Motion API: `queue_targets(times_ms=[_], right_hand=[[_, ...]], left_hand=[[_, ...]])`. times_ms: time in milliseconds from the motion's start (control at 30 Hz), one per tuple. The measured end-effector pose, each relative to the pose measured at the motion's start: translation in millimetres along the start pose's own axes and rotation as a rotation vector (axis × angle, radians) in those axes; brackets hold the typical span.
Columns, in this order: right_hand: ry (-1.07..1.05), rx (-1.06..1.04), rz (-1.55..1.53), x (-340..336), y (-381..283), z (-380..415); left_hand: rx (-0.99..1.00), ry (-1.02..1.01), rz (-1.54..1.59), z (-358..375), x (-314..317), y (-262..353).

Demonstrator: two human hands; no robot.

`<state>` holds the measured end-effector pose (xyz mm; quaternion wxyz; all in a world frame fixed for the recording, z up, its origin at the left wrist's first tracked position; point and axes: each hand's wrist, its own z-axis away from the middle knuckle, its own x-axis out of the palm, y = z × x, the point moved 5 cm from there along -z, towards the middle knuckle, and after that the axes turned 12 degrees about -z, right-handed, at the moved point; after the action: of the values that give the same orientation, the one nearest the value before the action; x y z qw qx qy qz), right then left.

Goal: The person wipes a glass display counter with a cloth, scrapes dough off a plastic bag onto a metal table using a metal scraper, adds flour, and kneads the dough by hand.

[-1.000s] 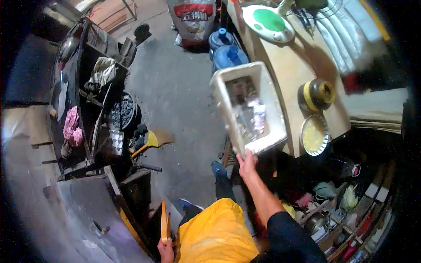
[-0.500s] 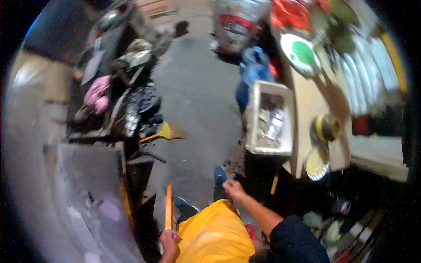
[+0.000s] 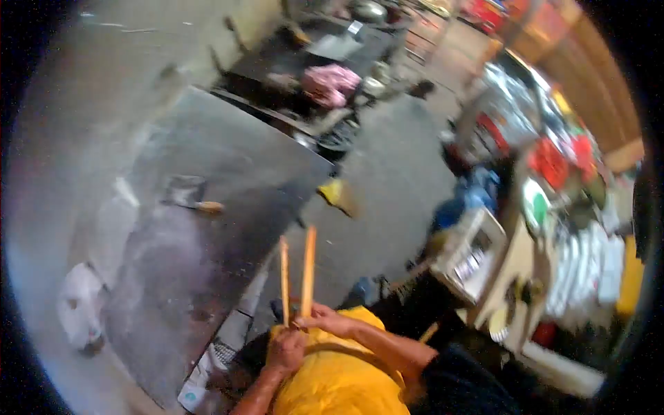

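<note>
Both hands in close at the person's front, near the waist. Left hand [image 3: 286, 347] curled into a grip, forearm rising from below. Right hand [image 3: 325, 321] just beside it, fingers reaching across toward it, forearm slanting in from a dark short sleeve [image 3: 465, 379], finger detail blurred

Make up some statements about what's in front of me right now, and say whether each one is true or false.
1. Two long, light-brown strips point up from the hands. True.
2. The right hand is far from the left hand. False: the right hand is close beside the left hand, near the base of the strips.
3. The pink cloth lies on the floor. False: the pink cloth is on a dark, raised surface.
4. A tool with a light-brown handle lies on the large, dark tabletop. True.
</note>
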<state>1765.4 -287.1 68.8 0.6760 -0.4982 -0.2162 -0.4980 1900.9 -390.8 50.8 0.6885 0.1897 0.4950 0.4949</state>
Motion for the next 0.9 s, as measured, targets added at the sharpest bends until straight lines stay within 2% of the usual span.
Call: queue_targets(times_ms=[33,67,100,133,200,233,267,333,400,433,500,533,600,667,733,800,833,900], right_hand=[[0.042,-0.047,-0.054,-3,13,-5],[0.062,0.014,-0.011,0,11,-3],[0.184,-0.056,-0.158,12,0,8],[0.287,-0.135,-0.297,22,-6,17],[0.381,-0.208,-0.408,-5,15,35],[0.43,-0.251,-0.503,-25,22,44],[0.559,-0.242,-0.473,-47,24,64],[0.919,-0.311,-0.392,-97,27,114],[1.062,-0.336,-0.424,-152,36,170],[1.151,-0.393,-0.417,-162,26,200],[1.333,-0.451,-0.379,-189,4,257],[1.421,-0.453,-0.348,-211,-2,283],[1.429,-0.566,-0.245,-269,-8,332],[1.897,-0.394,0.28,-337,4,378],[1.915,-0.386,0.4,-335,-7,387],[1.537,-0.185,0.414,-314,-18,361],[1.448,-0.178,0.406,-321,-4,344],[1.216,-0.094,0.372,-310,12,295]], left_hand=[[0.107,-0.058,-0.216,1,-20,32],[0.233,-0.1,-0.428,-2,-30,57],[0.267,-0.164,-0.402,-7,-27,66],[0.34,-0.127,-0.344,-14,-31,74],[0.432,-0.105,-0.289,-18,-22,86],[0.411,-0.06,-0.135,-21,-17,91],[0.383,-0.015,0.017,-26,-13,96],[0.372,0.002,0.024,-37,-8,98],[0.18,-0.05,0.032,-57,-2,78],[0.182,-0.062,0.026,-62,1,73],[-0.12,-0.135,0.111,-65,13,48],[-0.117,-0.132,0.103,-65,18,47],[-0.289,-0.134,0.177,-58,27,33],[-0.244,-0.138,0.108,-50,37,-1],[-0.196,-0.134,0.044,-41,42,-19],[-0.421,-0.128,0.051,-20,44,-42],[-0.489,-0.075,0.162,-10,50,-70],[-0.596,0.004,0.2,12,49,-60]])
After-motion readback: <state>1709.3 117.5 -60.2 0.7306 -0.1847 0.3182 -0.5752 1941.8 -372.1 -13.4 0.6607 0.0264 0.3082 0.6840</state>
